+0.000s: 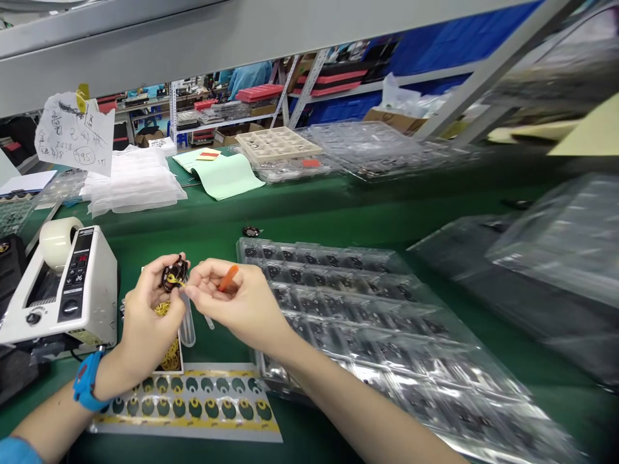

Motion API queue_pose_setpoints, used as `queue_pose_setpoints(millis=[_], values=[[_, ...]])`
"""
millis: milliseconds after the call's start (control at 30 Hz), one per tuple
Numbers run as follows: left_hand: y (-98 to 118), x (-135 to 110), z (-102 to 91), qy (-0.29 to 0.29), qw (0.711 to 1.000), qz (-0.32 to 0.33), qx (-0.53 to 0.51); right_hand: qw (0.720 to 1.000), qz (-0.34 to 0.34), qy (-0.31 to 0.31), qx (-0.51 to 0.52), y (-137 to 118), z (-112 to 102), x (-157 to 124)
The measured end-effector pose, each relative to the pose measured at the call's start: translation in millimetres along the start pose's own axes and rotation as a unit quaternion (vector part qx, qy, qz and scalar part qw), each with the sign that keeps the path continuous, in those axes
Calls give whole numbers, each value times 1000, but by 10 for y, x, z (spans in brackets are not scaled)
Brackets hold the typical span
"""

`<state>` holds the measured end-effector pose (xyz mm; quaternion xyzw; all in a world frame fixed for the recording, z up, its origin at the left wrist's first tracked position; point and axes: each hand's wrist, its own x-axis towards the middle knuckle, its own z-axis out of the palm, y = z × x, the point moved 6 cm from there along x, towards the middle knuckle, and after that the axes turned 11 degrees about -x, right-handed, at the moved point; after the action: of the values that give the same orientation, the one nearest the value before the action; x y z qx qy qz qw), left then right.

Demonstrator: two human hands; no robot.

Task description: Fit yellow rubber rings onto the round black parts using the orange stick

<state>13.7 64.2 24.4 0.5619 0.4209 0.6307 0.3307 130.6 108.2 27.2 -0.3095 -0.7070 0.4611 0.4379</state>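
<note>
1. Sticker sheet lies on the counter just below both wrists, within easy reach.
2. Left hand pinches the part upright, facing the right.
3. Right hand grips an orange tool, tip touching the part.
4. Tray beyond the right hand; dispenser left.

Green workbench; metal shelving behind, blurred; blue wall, perhaps.
</note>
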Motion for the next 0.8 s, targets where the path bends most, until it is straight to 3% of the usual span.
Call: queue_pose_setpoints(millis=[67, 200, 333, 500, 700, 800], values=[[-37, 65, -48, 8, 1000, -7, -9, 998, 31, -27, 53, 25, -10, 30], [-14, 192, -177, 54, 998, 0, -36, 995, 57, -10, 82, 138, -55, 104], [168, 219, -244, 66, 997, 34, -36, 990, 117, -81, -14, 415, 133, 122], [359, 176, -247, 57, 996, 50, -42, 982, 119, -133, -66, 570, 300, 82], [416, 99, -257, 59, 996, 44, -49, 986, 80, -81, -121, 338, 59, 105], [466, 24, -286, 51, 996, 32, -70, 976, -11, -34, -215, 23, -89, 21]])
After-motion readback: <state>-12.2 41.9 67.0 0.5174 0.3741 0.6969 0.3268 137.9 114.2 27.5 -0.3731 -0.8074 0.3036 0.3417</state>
